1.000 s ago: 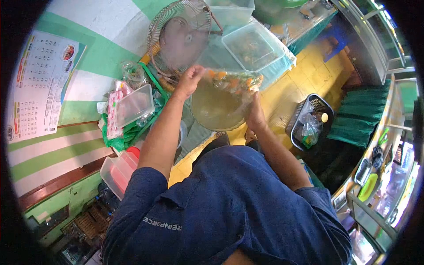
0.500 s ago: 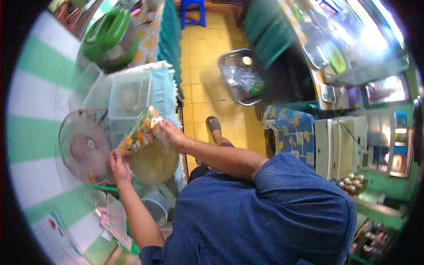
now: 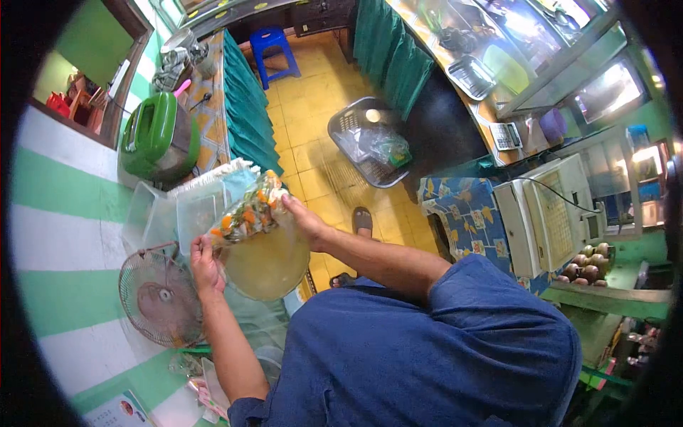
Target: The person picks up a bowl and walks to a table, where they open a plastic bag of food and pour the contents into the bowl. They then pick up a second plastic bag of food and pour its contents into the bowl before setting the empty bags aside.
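Note:
A large clear plastic bag of soup (image 3: 267, 263) hangs between my two hands. Yellowish broth bulges round at its bottom, with orange and green vegetable pieces (image 3: 247, 215) gathered along the top. My left hand (image 3: 206, 267) pinches the bag's left corner. At the upper right corner, my right hand (image 3: 307, 224) is closed on the bag, thumb uppermost. Just beyond the bag, a clear plastic container (image 3: 198, 217) stands on the cloth-covered table, partly hidden by it.
A wire-caged fan (image 3: 163, 293) is at the left wall. Farther back stand a green-lidded container (image 3: 158, 135) and a blue stool (image 3: 272, 55). On the yellow floor lies a grey basket (image 3: 341, 128) holding plastic bags. A blue patterned cloth (image 3: 466, 217) covers a surface at right.
The view has shifted, showing more of the room's far end. My hands and the soup bag have moved away from the fan, forward along the table; both hands keep their hold.

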Demonstrator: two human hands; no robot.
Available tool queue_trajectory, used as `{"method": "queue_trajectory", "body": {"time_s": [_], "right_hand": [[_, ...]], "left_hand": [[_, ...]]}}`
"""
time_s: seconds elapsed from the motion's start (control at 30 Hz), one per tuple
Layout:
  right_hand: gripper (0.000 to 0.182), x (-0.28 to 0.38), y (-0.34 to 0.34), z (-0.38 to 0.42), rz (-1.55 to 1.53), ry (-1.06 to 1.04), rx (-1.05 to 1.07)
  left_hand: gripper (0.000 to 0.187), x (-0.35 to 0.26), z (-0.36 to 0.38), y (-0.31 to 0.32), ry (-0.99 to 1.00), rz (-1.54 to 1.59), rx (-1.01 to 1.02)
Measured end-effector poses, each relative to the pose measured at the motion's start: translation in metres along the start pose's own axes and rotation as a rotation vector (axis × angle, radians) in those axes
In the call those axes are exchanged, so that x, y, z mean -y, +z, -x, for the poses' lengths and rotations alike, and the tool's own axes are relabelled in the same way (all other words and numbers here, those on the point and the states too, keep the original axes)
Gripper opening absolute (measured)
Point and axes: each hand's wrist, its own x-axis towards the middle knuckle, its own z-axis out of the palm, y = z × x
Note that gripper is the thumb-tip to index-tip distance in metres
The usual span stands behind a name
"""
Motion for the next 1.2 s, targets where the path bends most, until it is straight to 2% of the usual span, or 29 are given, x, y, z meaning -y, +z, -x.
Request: {"method": "queue_trajectory", "body": {"time_s": [0.07, 0.17, 0.27, 0.3, 0.4, 0.47, 0.57, 0.73, 1.03, 1.1, 1.2], "right_hand": [[0.051, 0.031, -0.006, -0.002, -0.015, -0.033, -0.039], [0.052, 0.08, -0.031, -0.013, 0.003, -0.073, -0.065], [0.052, 0.142, -0.045, -0.018, -0.022, -0.108, -0.163], [0.051, 0.154, -0.067, -0.033, 0.018, -0.171, -0.136], [0.051, 0.217, -0.086, -0.044, 0.052, -0.226, -0.319], [0.052, 0.259, -0.106, -0.057, -0.035, -0.247, -0.24], [0.052, 0.312, -0.157, -0.084, -0.112, -0.275, -0.282], [0.057, 0.409, -0.181, -0.096, -0.106, -0.454, -0.343], [0.061, 0.531, -0.231, -0.107, -0.23, -0.701, -0.46], [0.061, 0.547, -0.235, -0.109, -0.26, -0.77, -0.553], [0.061, 0.572, -0.272, -0.111, -0.303, -0.835, -0.547]], "left_hand": [[0.016, 0.005, -0.029, 0.027, -0.024, -0.011, 0.096], [0.012, 0.011, -0.078, 0.075, -0.063, -0.022, 0.17], [0.011, 0.013, -0.122, 0.148, -0.066, -0.046, 0.25], [0.011, 0.018, -0.141, 0.167, -0.068, -0.059, 0.261], [0.01, 0.017, -0.189, 0.243, -0.072, -0.118, 0.333], [0.01, 0.02, -0.219, 0.295, -0.06, -0.096, 0.366], [0.008, 0.031, -0.272, 0.361, -0.103, -0.021, 0.45], [0.008, 0.046, -0.348, 0.484, -0.168, 0.024, 0.657], [0.006, 0.092, -0.456, 0.689, -0.331, -0.104, 0.971], [0.007, 0.103, -0.472, 0.726, -0.365, -0.145, 1.045], [0.01, 0.132, -0.495, 0.785, -0.384, -0.192, 1.123]]}}
